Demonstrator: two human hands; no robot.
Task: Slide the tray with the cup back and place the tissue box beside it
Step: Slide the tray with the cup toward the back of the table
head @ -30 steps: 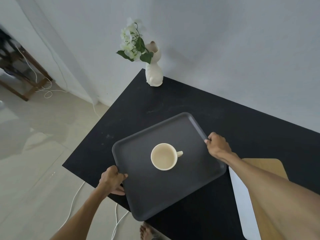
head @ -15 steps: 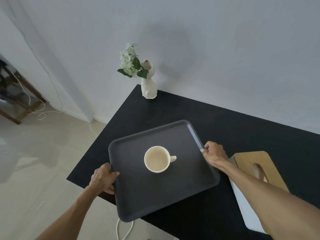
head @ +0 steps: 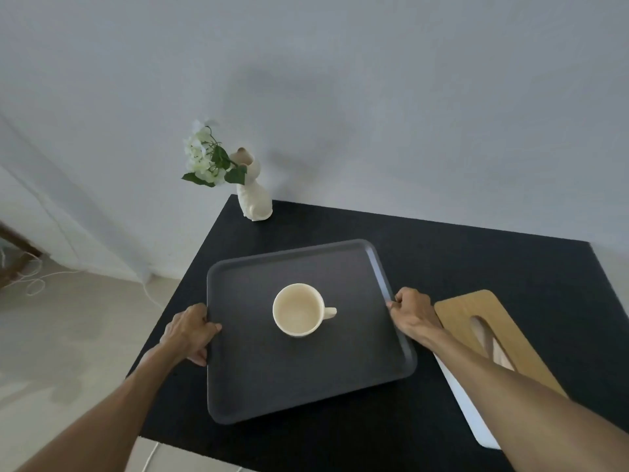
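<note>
A dark grey tray (head: 258,386) lies flat on the black table (head: 459,253), fully on its top. A cream cup (head: 299,314) stands upright in the tray's middle, handle pointing right. My left hand (head: 189,332) grips the tray's left rim. My right hand (head: 412,311) grips its right rim. The tissue box (head: 476,311), white with a wooden slotted lid, lies to the right of the tray, partly hidden under my right forearm.
A white vase (head: 253,190) with white flowers stands at the table's far left corner by the wall. The table's left and near edges drop to a tiled floor with a white cable (head: 34,284).
The tray with the cup has slid away from me, from overhanging the near edge to resting wholly on the table. Both hands kept their grip on its rims.
</note>
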